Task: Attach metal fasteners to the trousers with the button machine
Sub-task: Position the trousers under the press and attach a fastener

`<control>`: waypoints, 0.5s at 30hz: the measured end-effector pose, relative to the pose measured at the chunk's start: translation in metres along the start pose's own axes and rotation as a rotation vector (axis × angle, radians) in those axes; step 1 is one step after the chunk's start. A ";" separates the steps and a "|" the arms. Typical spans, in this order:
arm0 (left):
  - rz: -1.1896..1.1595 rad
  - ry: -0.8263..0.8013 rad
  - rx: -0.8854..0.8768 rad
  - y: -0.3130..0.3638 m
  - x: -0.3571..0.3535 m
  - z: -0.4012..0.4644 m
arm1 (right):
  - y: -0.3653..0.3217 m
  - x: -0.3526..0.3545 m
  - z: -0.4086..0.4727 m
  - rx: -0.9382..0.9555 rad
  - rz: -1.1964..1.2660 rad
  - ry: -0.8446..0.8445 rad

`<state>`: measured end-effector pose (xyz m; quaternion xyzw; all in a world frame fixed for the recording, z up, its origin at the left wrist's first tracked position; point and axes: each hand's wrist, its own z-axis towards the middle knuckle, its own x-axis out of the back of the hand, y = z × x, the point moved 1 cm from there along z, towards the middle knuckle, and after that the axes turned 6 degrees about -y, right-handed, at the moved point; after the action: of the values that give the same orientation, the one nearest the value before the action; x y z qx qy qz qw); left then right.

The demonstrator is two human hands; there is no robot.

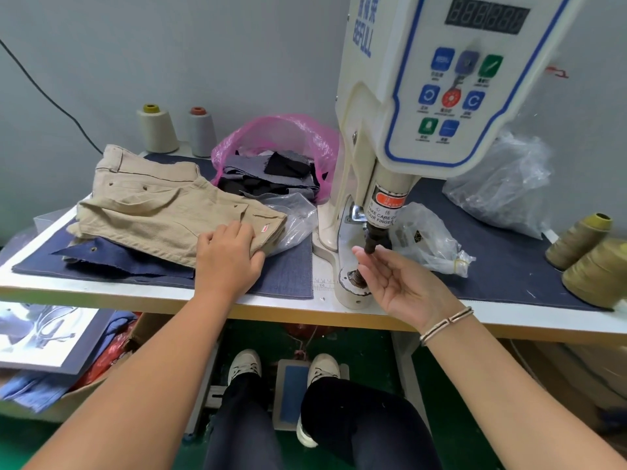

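Judging from how things lie, the task is seen to be at a loading stage, with no fabric yet placed under the button machine (424, 96). The folded khaki trousers (169, 208) are kept on the counter (509, 320), well to the left of the machine, on top of a dark blue denim piece (129, 262). They are pressed down at their near edge by the left hand (228, 256), whose fingers are laid flat and relaxed over the cloth, nothing being gripped.

The right hand (400, 283) is held palm up at the machine's dark upper punch (372, 240); its fingertips (361, 251) are brought to the tip of that punch, as if a fastener part is being seated there. The grip is a light pinch, but whether a fastener is actually held cannot be told, since any such part is too small to be made out. The lower die (356, 278) stands uncovered just below.

A few small metal studs are already seen on the trousers, so some fastening appears done. Still to be done: the trousers are to be brought between punch and die, and the foot pedal (291, 395) is to be pressed.
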<state>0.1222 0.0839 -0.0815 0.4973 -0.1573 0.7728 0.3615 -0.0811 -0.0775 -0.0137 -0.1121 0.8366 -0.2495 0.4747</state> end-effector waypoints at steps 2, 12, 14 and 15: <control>0.002 0.000 -0.003 0.000 0.000 0.000 | 0.002 -0.003 -0.002 0.003 0.059 -0.004; -0.011 0.021 -0.003 0.000 0.000 0.000 | 0.017 -0.009 -0.004 0.018 0.207 0.037; -0.011 0.021 -0.001 0.000 -0.001 -0.001 | 0.016 -0.009 -0.004 0.025 0.250 0.022; -0.011 0.020 0.000 0.000 -0.001 -0.001 | 0.016 -0.009 -0.004 0.028 0.266 0.017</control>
<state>0.1222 0.0841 -0.0827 0.4903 -0.1508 0.7757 0.3675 -0.0792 -0.0586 -0.0135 0.0084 0.8445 -0.1971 0.4978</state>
